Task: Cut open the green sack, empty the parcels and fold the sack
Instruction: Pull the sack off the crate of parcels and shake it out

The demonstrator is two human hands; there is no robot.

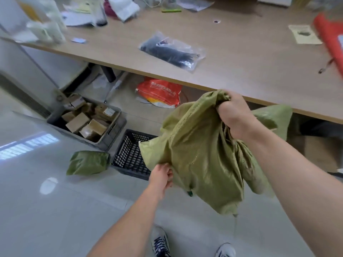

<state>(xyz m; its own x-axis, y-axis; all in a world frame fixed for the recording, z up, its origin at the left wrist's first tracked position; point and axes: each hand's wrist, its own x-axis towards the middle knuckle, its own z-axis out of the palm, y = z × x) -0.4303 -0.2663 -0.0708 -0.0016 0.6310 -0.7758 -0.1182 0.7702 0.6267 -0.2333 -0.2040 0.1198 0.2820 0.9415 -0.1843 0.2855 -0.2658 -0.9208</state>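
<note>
A limp green woven sack [200, 154] hangs in the air in front of me, crumpled and slack. My right hand [234, 115] grips a bunched upper corner of it near the table edge. My left hand [162, 176] pinches its lower left edge, above a black perforated crate [130, 154]. A grey crate [89, 121] on the floor to the left holds several brown cardboard parcels. What lies inside the black crate is hidden by the sack.
A folded green sack [88, 162] lies on the floor left of the black crate. Another green sack [274, 117] sits under the wooden table [241, 62], which carries a clear bag of black ties [172, 51] and papers. A red bag [159, 91] lies beneath it. My shoes [160, 242] stand below.
</note>
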